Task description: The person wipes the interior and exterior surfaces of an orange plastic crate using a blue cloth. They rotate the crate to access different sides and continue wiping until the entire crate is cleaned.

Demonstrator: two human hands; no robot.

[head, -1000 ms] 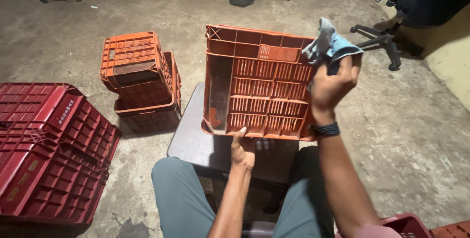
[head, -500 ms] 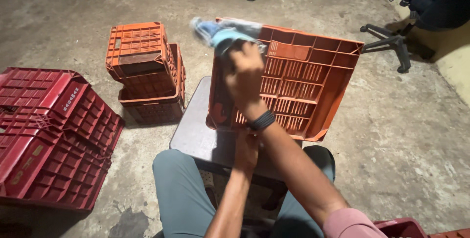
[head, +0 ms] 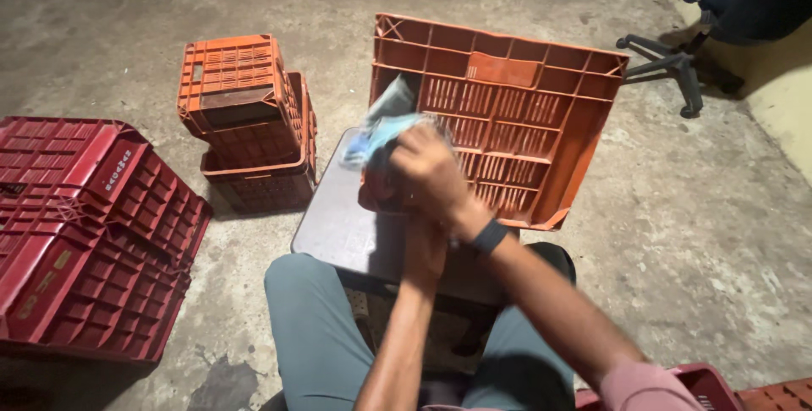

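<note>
An orange plastic crate (head: 524,115) stands tilted on its side on a small grey table (head: 334,221) in front of my knees. My right hand (head: 431,170) is closed around a blue-grey cloth (head: 381,128) and presses it against the crate's lower left corner. My left hand (head: 423,242) reaches up beneath the right one and is mostly hidden by it, near the crate's bottom edge. Whether it grips the crate is not visible.
Two orange crates (head: 245,123) sit stacked on the concrete floor to the left of the table. Dark red crates (head: 80,225) lie piled at the far left. An office chair base (head: 677,64) stands at the upper right. Another red crate edge (head: 719,386) shows at the bottom right.
My right hand has swept the cloth from the crate's upper right corner across the top and down to its lower left. The crate has tipped a little to the right.
</note>
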